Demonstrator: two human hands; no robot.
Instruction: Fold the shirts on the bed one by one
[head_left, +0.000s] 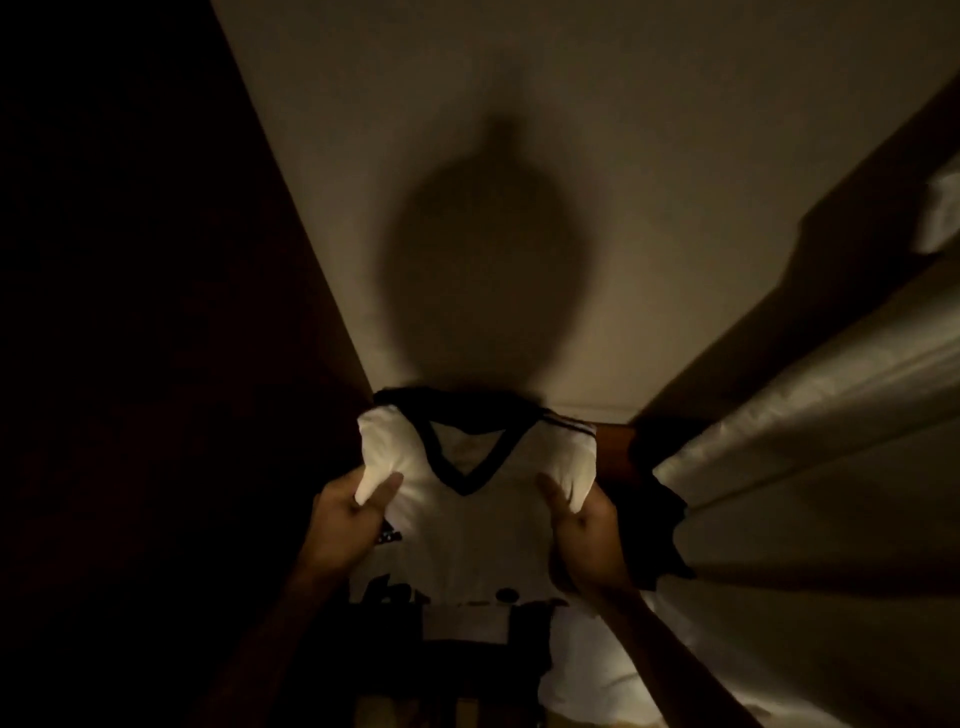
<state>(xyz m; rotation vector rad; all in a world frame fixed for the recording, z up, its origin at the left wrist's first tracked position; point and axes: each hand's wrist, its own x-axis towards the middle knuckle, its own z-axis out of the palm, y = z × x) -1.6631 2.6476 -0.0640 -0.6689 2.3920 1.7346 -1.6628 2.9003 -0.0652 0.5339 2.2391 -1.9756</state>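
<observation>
- Setting: a dim room; a pale wall fills the far field and carries a large rounded shadow. Dark surroundings close in on the left; pale bedding or drapery runs along the right, though which of the two cannot be told.
- Object: a white shirt with a dark V-neck collar is held up in mid-air at the near centre, collar toward the far side, body hanging down toward the viewer. Dark lettering shows low on the front, too blurred to read.
- Left hand: grasps the left shoulder of the shirt, thumb on the front face, cloth bunched above it; the other fingers lie behind the fabric and are not seen.
- Right hand: grasps the right shoulder in the same way, thumb pressed on the front.
- Nearby: a dark garment lies just right of the right hand, against the pale bedding.
- Step in hand (judged): presenting the shirt by its shoulders before laying it flat for folding.
- Technique: keep both grips level so the collar stays centred and the side seams hang straight; draw the shoulders gently apart to pull out the bunching; lower the hem first onto the bed, then the shoulders.
- Caution: the light is poor, so creases may pass unnoticed; smooth the cloth by touch once it is down.
</observation>
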